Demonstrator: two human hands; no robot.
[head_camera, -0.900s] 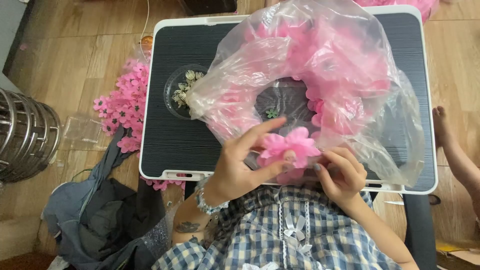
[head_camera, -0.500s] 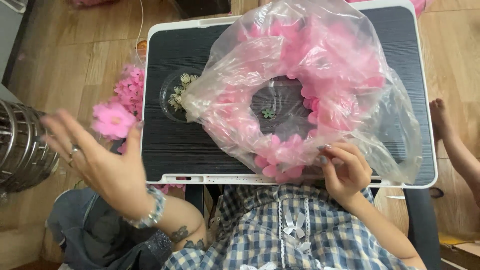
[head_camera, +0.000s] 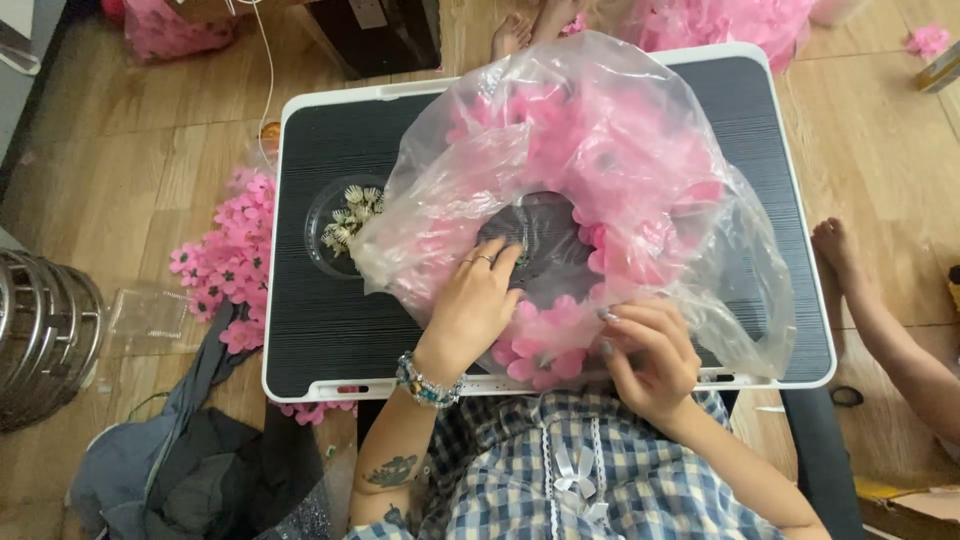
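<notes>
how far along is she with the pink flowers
Done: a pile of pink flowers lies on the floor beside the lap table. In hand: the left hand reaches into the clear bag; the right hand rests on pink petals at its mouth. Left: the bag looks full, and pale centre pieces remain in the small dish.

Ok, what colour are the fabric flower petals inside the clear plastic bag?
Pink fabric flower petals, clearest in the head view.

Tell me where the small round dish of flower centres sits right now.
The dish sits on the left part of the black tray, just left of the plastic bag, ahead of the left hand.
</notes>
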